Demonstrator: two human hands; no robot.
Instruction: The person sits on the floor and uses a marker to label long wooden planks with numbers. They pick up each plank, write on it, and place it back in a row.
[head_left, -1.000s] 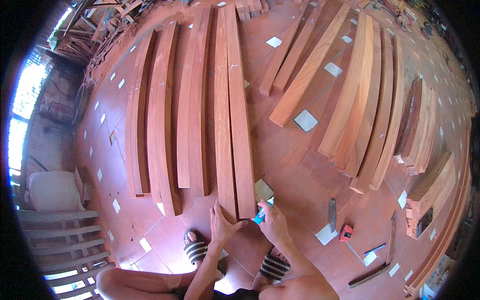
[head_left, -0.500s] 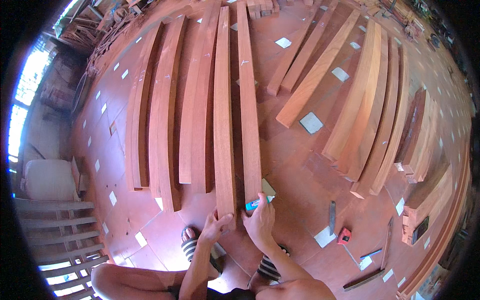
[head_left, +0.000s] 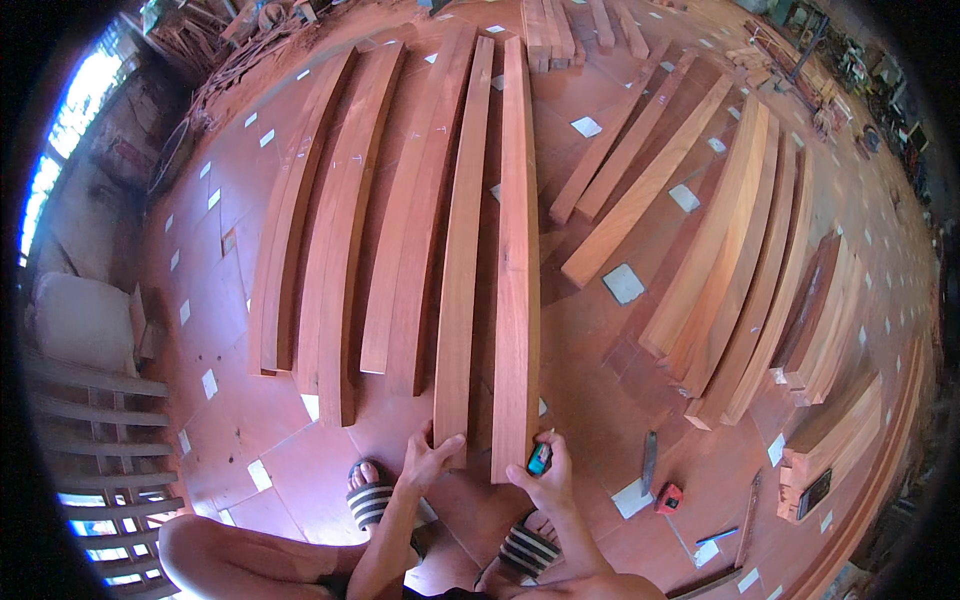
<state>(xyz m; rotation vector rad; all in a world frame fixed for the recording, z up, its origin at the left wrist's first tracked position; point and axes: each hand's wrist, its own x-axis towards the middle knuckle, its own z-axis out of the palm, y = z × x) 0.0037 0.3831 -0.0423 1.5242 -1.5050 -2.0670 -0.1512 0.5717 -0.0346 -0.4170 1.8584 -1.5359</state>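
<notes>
Head view: our left hand [head_left: 426, 465] grips the left beam [head_left: 462, 300], our right hand [head_left: 547, 482] the right beam [head_left: 517, 300], fingers also curled round a teal tube [head_left: 540, 458], probably keeping it handy; both beams span the floor [head_left: 590, 400].

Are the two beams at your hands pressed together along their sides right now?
No, reddish floor shows between the left beam at the left hand and the right beam at the right hand.

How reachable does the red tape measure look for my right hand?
Probably yes: the tape measure lies uncovered on the floor, off to your right hand's right. But that hand holds a teal tube and touches a beam.
</notes>
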